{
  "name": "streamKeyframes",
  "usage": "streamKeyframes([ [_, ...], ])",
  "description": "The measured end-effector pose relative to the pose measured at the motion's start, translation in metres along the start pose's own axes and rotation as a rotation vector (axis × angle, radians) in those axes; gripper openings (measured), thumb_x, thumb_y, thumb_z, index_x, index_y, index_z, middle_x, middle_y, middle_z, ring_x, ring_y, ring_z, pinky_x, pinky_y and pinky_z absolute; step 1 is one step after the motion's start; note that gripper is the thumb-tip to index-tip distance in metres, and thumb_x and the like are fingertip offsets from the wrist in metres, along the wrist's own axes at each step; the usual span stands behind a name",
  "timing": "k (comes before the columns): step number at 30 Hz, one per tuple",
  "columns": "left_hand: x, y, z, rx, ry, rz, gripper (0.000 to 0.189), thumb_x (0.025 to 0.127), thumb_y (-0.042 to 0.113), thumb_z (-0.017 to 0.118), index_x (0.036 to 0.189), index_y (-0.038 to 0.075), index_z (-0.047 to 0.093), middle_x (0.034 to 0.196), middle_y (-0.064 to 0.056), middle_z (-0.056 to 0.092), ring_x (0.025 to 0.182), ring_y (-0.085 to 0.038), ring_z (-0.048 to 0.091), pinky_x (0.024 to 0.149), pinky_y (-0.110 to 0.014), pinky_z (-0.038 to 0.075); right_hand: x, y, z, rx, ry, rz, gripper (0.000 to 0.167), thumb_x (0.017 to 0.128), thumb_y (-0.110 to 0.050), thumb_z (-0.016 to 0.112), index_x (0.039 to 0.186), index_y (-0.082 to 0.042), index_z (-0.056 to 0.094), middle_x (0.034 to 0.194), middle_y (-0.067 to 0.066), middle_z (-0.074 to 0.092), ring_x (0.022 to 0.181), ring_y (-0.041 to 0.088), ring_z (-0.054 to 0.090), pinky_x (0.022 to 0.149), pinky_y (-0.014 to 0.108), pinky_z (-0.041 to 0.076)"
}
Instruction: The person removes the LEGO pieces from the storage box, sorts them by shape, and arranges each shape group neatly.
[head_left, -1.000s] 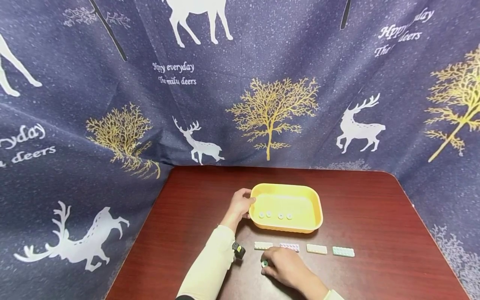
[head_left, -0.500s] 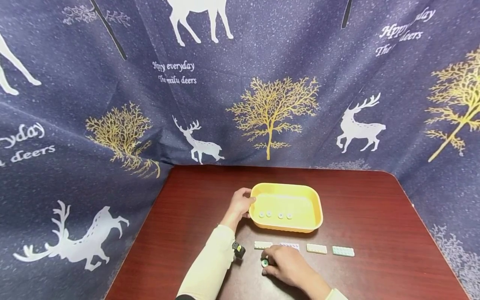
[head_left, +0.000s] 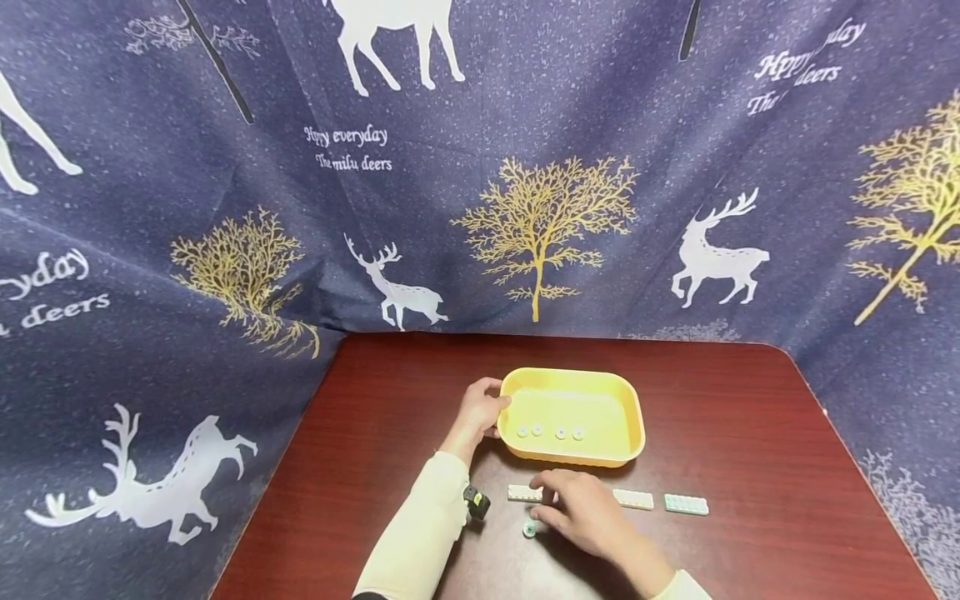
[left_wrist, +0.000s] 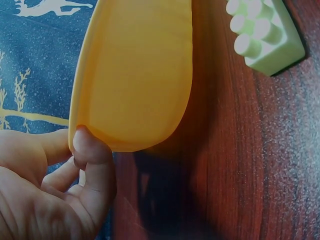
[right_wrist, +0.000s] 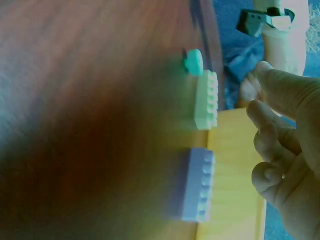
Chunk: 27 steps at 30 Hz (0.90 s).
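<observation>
My left hand (head_left: pixel 480 408) pinches the left end of a yellow plastic basin (head_left: pixel 581 402); in the left wrist view the thumb (left_wrist: pixel 86 142) lies over the rim. A small green toy wheel (head_left: pixel 529 529) lies on the table. Just right of it hovers my right hand (head_left: pixel 588 512), fingers loosely bent, nothing between them. In the right wrist view the wheel (right_wrist: pixel 195 62) stands apart from the fingertips. A pale green building block (head_left: pixel 523 493) lies beyond the wheel. Beside it is a purple block (right_wrist: pixel 198 185), hidden by my right hand in the head view.
Several small pale wheels (head_left: pixel 561 433) lie along the near side inside the basin. A cream-yellow block (head_left: pixel 633 499) and a mint block (head_left: pixel 686 504) continue the row to the right. A blue printed cloth (head_left: pixel 420 208) hangs behind the dark red wooden table (head_left: pixel 735 417).
My right hand has let go of the green wheel, leaving it on the table, and has moved slightly up and to the right. My left hand and the basin stay put.
</observation>
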<state>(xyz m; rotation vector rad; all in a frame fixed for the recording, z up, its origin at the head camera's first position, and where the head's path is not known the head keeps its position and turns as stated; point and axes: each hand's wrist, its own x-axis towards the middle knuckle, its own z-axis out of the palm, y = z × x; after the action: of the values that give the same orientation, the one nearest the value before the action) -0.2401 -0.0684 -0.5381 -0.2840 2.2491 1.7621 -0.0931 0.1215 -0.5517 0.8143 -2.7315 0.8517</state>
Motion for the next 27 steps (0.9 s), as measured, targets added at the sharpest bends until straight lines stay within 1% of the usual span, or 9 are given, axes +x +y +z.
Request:
streamKeyframes([
  [2,-0.001,0.001,0.000,0.006,0.002,0.001,0.035,0.098,0.008,0.066,0.133,0.007,0.061,0.104,-0.023,0.064,0.071,-0.033,0.071,0.039,-0.025,0.052,0.002,0.002,-0.004,0.007,0.025,0.006,0.028,0.083,-0.029,0.085,0.106,-0.021,0.071,0.078,-0.025,0.061,0.070,-0.004,0.057,0.065,0.024,0.053],
  [5,-0.002,0.001,-0.001,0.007,0.004,0.003,0.034,0.098,0.008,0.066,0.133,0.007,0.061,0.103,-0.023,0.064,0.072,-0.035,0.071,0.039,-0.026,0.053,0.006,0.006,-0.011,0.013,0.057,0.009,0.028,0.083,-0.025,0.085,0.107,-0.019,0.072,0.078,-0.024,0.061,0.066,-0.007,0.053,0.063,0.022,0.051],
  [8,-0.002,0.001,-0.001,0.001,0.002,0.007,0.034,0.099,0.008,0.065,0.133,0.007,0.061,0.103,-0.023,0.064,0.074,-0.037,0.072,0.039,-0.026,0.053,0.008,0.010,-0.017,-0.002,0.083,0.014,0.028,0.084,-0.024,0.085,0.108,-0.019,0.072,0.079,-0.023,0.063,0.065,-0.007,0.052,0.061,0.021,0.050],
  [10,-0.003,0.001,-0.001,-0.007,0.000,0.009,0.034,0.098,0.007,0.065,0.132,0.007,0.061,0.102,-0.023,0.064,0.074,-0.038,0.072,0.039,-0.025,0.052,0.010,0.012,-0.021,-0.008,0.096,0.024,0.029,0.084,-0.024,0.085,0.109,-0.018,0.073,0.080,-0.022,0.065,0.067,-0.005,0.054,0.063,0.023,0.052],
  [13,-0.002,0.001,-0.001,-0.016,-0.005,0.009,0.034,0.098,0.007,0.065,0.132,0.006,0.061,0.102,-0.024,0.065,0.072,-0.037,0.071,0.038,-0.025,0.051,0.012,0.016,-0.025,-0.018,0.123,0.026,0.030,0.083,-0.024,0.085,0.110,-0.017,0.073,0.081,-0.020,0.068,0.072,-0.003,0.060,0.068,0.028,0.057],
  [17,0.000,0.000,-0.001,-0.018,-0.005,0.005,0.035,0.097,0.007,0.066,0.132,0.007,0.061,0.102,-0.023,0.065,0.071,-0.036,0.071,0.037,-0.025,0.051,0.015,0.023,-0.030,-0.026,0.168,0.032,0.033,0.082,-0.024,0.087,0.111,-0.015,0.074,0.082,-0.016,0.070,0.074,-0.003,0.061,0.068,0.028,0.058],
  [19,0.000,0.000,-0.001,-0.018,-0.005,0.006,0.035,0.097,0.008,0.066,0.132,0.007,0.061,0.103,-0.024,0.065,0.073,-0.037,0.071,0.038,-0.025,0.051,0.017,0.026,-0.033,-0.035,0.190,0.044,0.034,0.082,-0.025,0.087,0.111,-0.015,0.074,0.082,-0.015,0.070,0.071,-0.001,0.060,0.065,0.026,0.056],
  [22,-0.001,0.000,-0.001,-0.016,-0.005,0.007,0.035,0.098,0.008,0.066,0.132,0.007,0.061,0.103,-0.024,0.065,0.075,-0.039,0.072,0.038,-0.025,0.051,0.020,0.031,-0.037,-0.065,0.210,0.066,0.036,0.082,-0.026,0.087,0.114,-0.016,0.073,0.083,-0.013,0.068,0.069,0.002,0.060,0.063,0.026,0.054],
  [27,-0.002,0.000,0.000,-0.013,-0.003,0.006,0.035,0.098,0.008,0.066,0.132,0.007,0.061,0.101,-0.021,0.065,0.072,-0.035,0.071,0.039,-0.025,0.052,0.023,0.039,-0.041,-0.141,0.222,0.137,0.040,0.082,-0.027,0.087,0.117,-0.017,0.070,0.088,-0.007,0.067,0.070,0.008,0.060,0.061,0.030,0.054],
])
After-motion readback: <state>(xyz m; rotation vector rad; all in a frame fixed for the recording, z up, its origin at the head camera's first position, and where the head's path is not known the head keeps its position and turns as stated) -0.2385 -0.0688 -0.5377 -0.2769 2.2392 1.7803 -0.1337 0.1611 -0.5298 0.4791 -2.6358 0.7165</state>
